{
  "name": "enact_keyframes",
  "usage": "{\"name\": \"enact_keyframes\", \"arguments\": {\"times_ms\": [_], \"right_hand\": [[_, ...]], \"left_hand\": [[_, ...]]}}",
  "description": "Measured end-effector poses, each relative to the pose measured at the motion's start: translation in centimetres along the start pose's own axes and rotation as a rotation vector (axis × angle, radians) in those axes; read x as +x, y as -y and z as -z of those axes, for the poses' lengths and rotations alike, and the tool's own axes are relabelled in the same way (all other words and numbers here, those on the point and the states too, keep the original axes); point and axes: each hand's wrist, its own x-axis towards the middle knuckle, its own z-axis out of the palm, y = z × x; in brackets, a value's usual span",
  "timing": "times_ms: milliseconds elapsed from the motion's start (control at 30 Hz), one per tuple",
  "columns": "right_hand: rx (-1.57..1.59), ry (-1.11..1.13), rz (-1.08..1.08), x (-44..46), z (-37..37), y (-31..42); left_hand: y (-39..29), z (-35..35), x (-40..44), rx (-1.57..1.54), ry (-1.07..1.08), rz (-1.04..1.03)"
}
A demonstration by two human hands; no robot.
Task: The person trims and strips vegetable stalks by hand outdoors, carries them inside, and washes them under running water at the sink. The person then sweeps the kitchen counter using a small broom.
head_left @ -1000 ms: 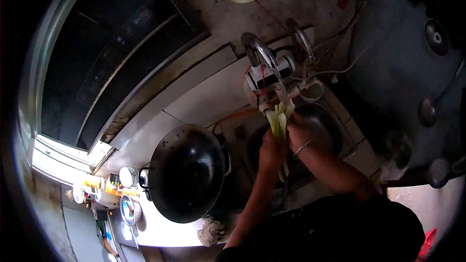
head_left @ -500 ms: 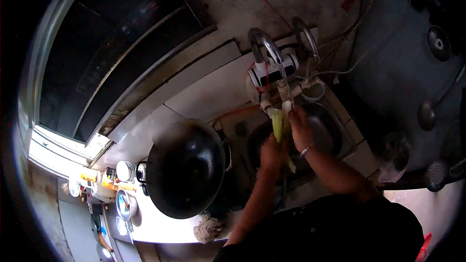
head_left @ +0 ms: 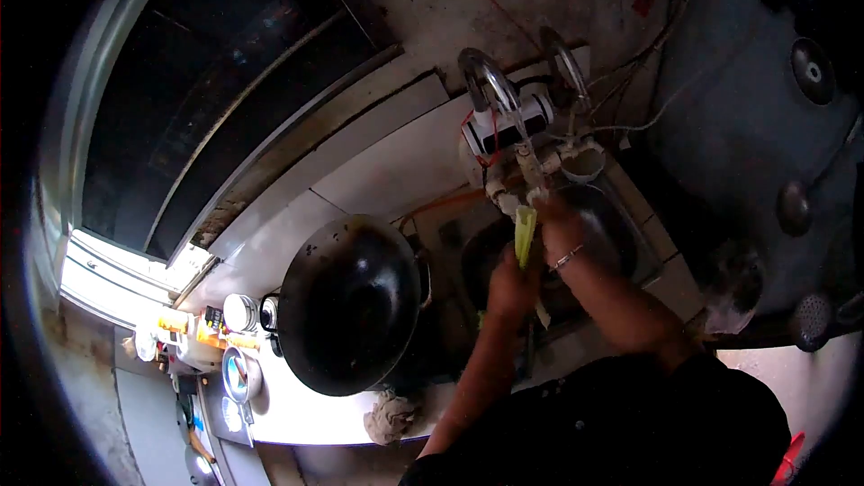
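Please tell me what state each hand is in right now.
Left hand: closed, holding green stalks.
Right hand: beside the stalks; its grip cannot be told.

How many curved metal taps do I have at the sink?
2. One tap rises from a white unit and is running water; the other tap stands just right of it in the picture. More could be hidden in the dark.

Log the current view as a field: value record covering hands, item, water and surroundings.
left hand: closed around pale green stalks
right hand: beside the stalks' upper end; grip unclear
bracelet: on right wrist
front faucet: running, stream falling toward the hands
sink: beneath both hands
wok: left of sink in view
cloth: crumpled, near counter edge
lighting: dim around sink
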Motion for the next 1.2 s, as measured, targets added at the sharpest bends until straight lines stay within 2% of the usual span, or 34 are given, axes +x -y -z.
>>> {"name": "enact_keyframes", "arguments": {"times_ms": [67,133,167,233,367,433,467,533,567,633,667,733,767,833,867,900,967,1033,1067,1133,1200], "right_hand": [[-0.104,-0.024,0.215,-1.2,-0.4,1.1],[0.201,0.19,-0.045,-3.8,-0.1,5.5],[0.202,0.19,-0.046,-4.1,0.1,6.1],[0.04,0.081,-0.2,-4.0,0.3,7.1],[0.081,0.131,-0.293,-3.9,0.5,7.6],[0.439,0.126,-0.065,-3.6,0.0,6.2],[0.44,0.125,-0.064,-3.7,0.2,5.9],[0.771,0.055,-0.282,-4.0,1.6,5.0],[0.771,0.054,-0.28,-4.2,2.4,4.1],[1.122,0.169,-0.427,-4.1,3.9,2.1],[1.124,0.17,-0.428,-3.9,4.4,1.5],[1.231,0.549,-0.395,-3.5,4.8,1.5],[1.232,0.551,-0.394,-3.4,4.9,2.1],[0.971,0.527,-0.483,-3.2,5.2,4.0],[0.976,0.523,-0.483,-3.1,5.1,5.0],[0.917,0.543,-0.457,-3.2,5.0,5.8],[0.857,0.561,-0.422,-2.7,5.1,6.1],[1.007,0.771,-0.444,-1.8,5.2,5.6],[1.008,0.772,-0.443,-1.9,5.0,6.0],[1.092,0.716,-0.511,-2.6,4.3,6.9],[1.109,0.653,-0.474,-4.6,3.2,9.3]], "left_hand": [[-0.3,0.4,0.0,-0.018,-0.021,0.02],[0.7,0.3,0.4,-0.08,-0.008,0.044],[0.9,0.3,0.4,-0.08,-0.007,0.045],[1.2,0.0,0.4,-0.125,-0.034,-0.016],[1.7,-0.3,0.0,-0.085,-0.031,-0.023],[1.8,0.1,0.2,0.118,-0.053,-0.036],[2.9,0.0,0.7,0.118,-0.053,-0.037],[5.4,-0.2,1.7,-0.161,-0.071,0.162],[4.9,0.0,1.8,-0.254,-0.081,0.229],[3.3,0.5,1.5,-0.068,-0.21,0.067],[2.5,0.8,1.3,-0.066,-0.21,0.067],[1.3,1.1,1.1,0.022,-0.257,-0.065],[1.4,1.2,1.1,0.024,-0.258,-0.066],[2.4,1.2,1.2,0.003,-0.248,0.078],[3.3,0.9,1.3,0.006,-0.243,0.078],[4.4,0.5,1.6,-0.201,-0.262,0.045],[4.4,0.4,1.6,-0.41,-0.277,0.006],[4.0,0.5,1.4,-0.073,-0.216,0.093],[2.9,0.8,1.2,-0.071,-0.216,0.092],[1.2,1.2,0.9,-0.003,-0.178,-0.054],[1.7,0.8,1.0,0.04,-0.195,-0.06]]}}
